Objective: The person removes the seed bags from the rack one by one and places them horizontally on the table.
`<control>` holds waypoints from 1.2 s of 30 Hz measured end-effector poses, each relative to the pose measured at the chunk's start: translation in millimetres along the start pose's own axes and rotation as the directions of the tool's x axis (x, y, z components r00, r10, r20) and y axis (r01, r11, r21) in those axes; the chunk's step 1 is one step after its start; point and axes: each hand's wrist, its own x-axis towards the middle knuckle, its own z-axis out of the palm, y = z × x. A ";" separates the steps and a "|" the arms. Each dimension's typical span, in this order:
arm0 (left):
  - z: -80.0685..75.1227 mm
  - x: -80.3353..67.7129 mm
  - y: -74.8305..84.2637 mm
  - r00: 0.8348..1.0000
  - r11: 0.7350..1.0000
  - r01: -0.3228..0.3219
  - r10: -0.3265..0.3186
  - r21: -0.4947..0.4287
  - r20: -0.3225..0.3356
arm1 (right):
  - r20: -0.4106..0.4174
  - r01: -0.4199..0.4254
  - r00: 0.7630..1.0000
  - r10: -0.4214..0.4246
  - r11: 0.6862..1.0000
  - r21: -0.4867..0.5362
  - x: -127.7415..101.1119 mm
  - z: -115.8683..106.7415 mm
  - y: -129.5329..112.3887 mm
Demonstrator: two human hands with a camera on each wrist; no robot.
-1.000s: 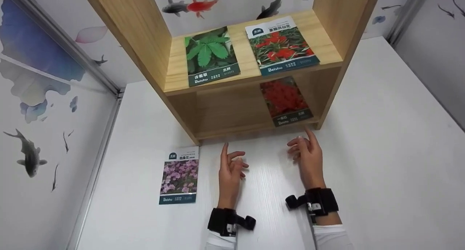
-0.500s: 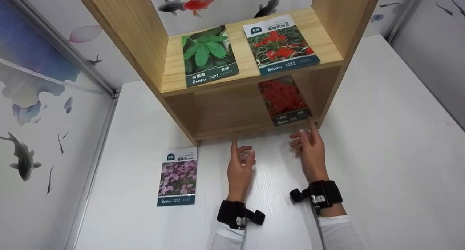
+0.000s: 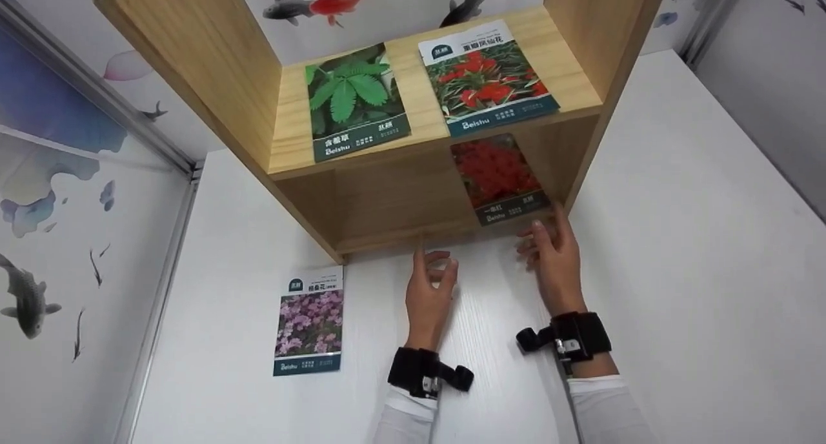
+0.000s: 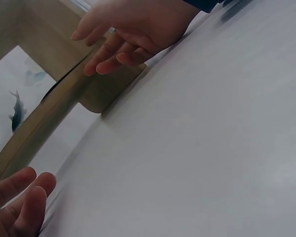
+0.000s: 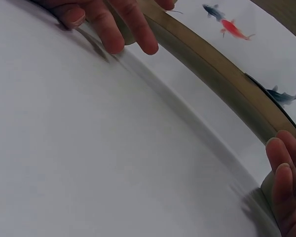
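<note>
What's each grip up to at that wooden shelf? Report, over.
Left grip: empty, at the front edge of the lower shelf. Right grip: empty, by the red-flower packet. Nothing visibly in the way.

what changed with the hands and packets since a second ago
The left hand moved forward and right, its forefinger now at the front of the lower shelf. The right hand moved forward, its forefinger now by the dark red packet. Nothing was taken or released. That packet, the purple packet, leaf packet and bright red packet stayed put.
</note>
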 end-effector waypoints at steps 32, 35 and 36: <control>43.9 50.0 14.2 0.978 0.995 0.088 -0.094 0.040 0.187 | 0.034 -0.018 0.999 0.018 1.000 -0.002 9.5 4.2 -5.2; 47.1 51.1 14.2 0.964 0.994 0.107 -0.096 -0.029 0.246 | 0.039 -0.013 0.999 0.014 1.000 -0.004 8.9 5.4 -5.2; 48.3 51.8 14.6 0.960 0.993 0.110 -0.093 -0.053 0.264 | 0.041 -0.009 0.999 0.009 1.000 -0.006 9.1 5.2 -5.7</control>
